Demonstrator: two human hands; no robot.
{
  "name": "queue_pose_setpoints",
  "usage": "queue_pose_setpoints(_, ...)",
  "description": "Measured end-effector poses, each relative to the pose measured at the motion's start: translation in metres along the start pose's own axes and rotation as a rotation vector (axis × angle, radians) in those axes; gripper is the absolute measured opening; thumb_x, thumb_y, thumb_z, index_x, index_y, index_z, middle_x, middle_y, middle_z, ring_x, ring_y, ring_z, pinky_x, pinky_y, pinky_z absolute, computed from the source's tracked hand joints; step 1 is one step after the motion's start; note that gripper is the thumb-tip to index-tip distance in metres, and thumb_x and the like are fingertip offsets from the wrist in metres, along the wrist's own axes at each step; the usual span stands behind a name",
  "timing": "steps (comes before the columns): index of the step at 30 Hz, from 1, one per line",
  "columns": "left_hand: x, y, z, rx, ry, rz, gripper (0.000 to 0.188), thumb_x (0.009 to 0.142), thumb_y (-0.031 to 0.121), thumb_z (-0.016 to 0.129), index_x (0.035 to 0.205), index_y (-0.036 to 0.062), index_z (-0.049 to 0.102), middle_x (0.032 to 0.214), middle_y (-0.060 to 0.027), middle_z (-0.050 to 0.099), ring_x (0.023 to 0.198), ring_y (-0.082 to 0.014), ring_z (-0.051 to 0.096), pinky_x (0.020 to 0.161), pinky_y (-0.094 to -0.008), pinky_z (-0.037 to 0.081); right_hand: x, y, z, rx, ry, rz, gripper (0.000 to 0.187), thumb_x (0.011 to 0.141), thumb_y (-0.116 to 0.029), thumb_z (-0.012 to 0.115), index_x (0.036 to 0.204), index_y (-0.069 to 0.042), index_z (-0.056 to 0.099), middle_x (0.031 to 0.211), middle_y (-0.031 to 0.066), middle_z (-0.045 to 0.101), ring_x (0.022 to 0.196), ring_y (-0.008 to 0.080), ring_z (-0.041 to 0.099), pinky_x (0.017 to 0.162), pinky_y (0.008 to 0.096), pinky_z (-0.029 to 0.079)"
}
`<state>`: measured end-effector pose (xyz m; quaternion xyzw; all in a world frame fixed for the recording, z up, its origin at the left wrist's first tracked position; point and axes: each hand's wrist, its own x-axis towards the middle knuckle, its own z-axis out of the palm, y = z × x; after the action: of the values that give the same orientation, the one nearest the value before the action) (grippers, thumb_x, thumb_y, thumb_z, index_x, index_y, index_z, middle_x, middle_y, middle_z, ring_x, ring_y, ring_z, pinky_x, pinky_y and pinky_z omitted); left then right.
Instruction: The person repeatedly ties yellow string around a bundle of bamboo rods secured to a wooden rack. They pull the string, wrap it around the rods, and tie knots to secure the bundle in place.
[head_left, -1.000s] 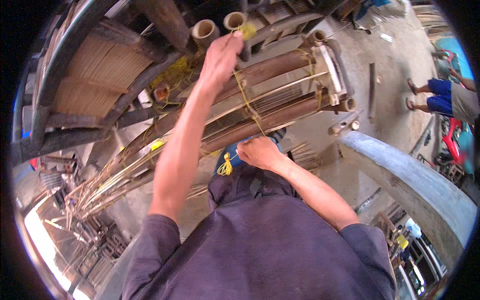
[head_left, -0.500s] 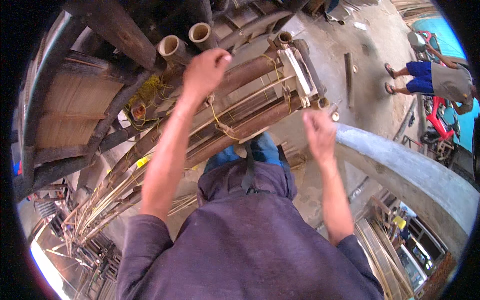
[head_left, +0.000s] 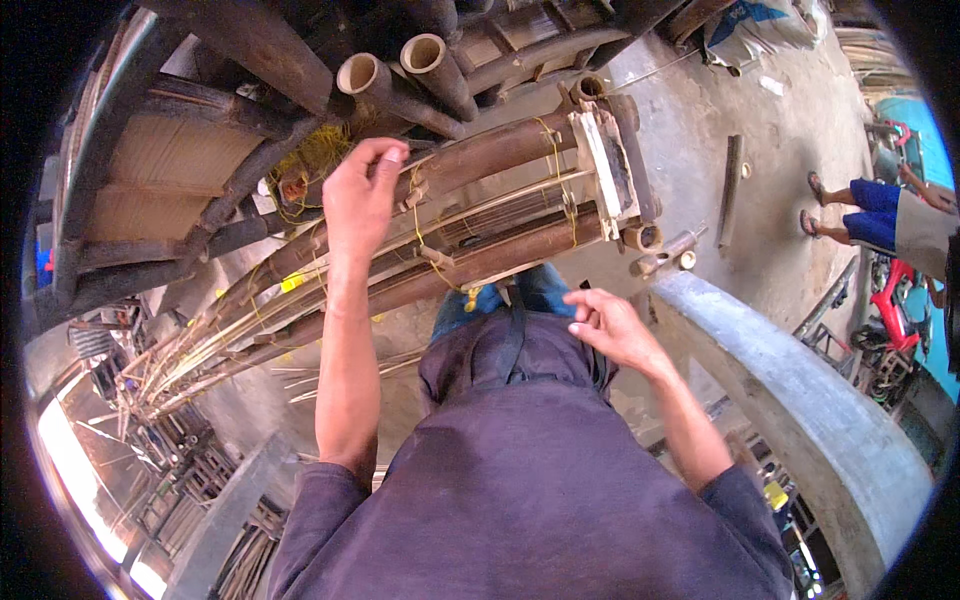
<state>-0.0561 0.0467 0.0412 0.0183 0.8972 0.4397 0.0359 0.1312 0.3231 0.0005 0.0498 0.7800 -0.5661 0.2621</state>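
A long frame of dark brown bamboo poles (head_left: 480, 160) lies in front of me, tied in several spots with yellow cord (head_left: 420, 240). Thin strips run lengthwise between its poles, and a pale crosspiece (head_left: 600, 175) closes its right end. My left hand (head_left: 360, 200) is raised over the far pole, fingers curled and thumb against the index finger; anything pinched there is too small to make out. Close to my waist, right of the frame's near pole, my right hand (head_left: 618, 330) hangs in the air with thumb and fingers apart, holding nothing visible.
Two cut bamboo tubes (head_left: 425, 60) slant beyond the frame. A grey concrete ledge (head_left: 780, 350) runs along the right, with short bamboo pieces (head_left: 665, 255) by its end. Another person (head_left: 870, 210) in blue shorts stands at far right near a red motorbike (head_left: 890, 310).
My right hand has drawn back toward my waist, and my left hand has shifted left and slightly nearer. The whole view has swung a little, moving the other person toward the right rim.
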Motion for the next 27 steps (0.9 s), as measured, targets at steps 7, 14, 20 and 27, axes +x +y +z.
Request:
queue_pose_setpoints(7, -0.019, 0.036, 0.099, 0.181, -0.283, 0.314, 0.024, 0.089, 0.024, 0.056, 0.101, 0.0047, 0.062, 0.101, -0.0152, 0.064, 0.091, -0.0335, 0.062, 0.080, -0.0420, 0.049, 0.048, 0.009, -0.021, -0.063, -0.055, 0.012, 0.024, 0.089, -0.022, 0.060, 0.102, -0.003, 0.065, 0.097, 0.0097, 0.067, 0.090, 0.0207, 0.063, 0.083, 0.0357, 0.047)
queue_pose_setpoints(14, -0.048, 0.020, 0.146, -0.034, 0.117, 0.341, 0.019, 0.087, 0.020, 0.058, 0.095, 0.0051, 0.067, 0.086, -0.0172, 0.066, 0.080, -0.0374, 0.061, 0.074, -0.0444, 0.047, 0.120, -0.228, -0.063, -0.837, -0.231, -0.954, 0.016, 0.085, -0.019, 0.058, 0.088, -0.004, 0.061, 0.081, 0.0130, 0.056, 0.080, 0.0316, 0.058, 0.068, 0.0414, 0.047)
queue_pose_setpoints(20, -0.029, 0.031, 0.150, 0.180, 0.015, 0.347, 0.014, 0.086, 0.017, 0.059, 0.088, 0.0056, 0.067, 0.080, -0.0154, 0.066, 0.075, -0.0344, 0.062, 0.068, -0.0429, 0.047, 0.234, -0.166, -0.090, -1.414, -0.357, -0.197, 0.045, 0.089, -0.034, 0.055, 0.116, 0.001, 0.055, 0.103, 0.0193, 0.065, 0.093, 0.0374, 0.063, 0.079, 0.0430, 0.051)
queue_pose_setpoints(27, -0.043, 0.029, 0.135, 0.148, 0.014, 0.316, 0.013, 0.084, 0.019, 0.058, 0.079, 0.0068, 0.057, 0.067, -0.0112, 0.058, 0.068, -0.0299, 0.059, 0.064, -0.0415, 0.044, 0.091, -0.099, -0.049, -0.095, -0.065, -0.637, 0.018, 0.087, -0.011, 0.052, 0.102, -0.002, 0.058, 0.089, 0.0171, 0.063, 0.087, 0.0292, 0.061, 0.077, 0.0390, 0.049)
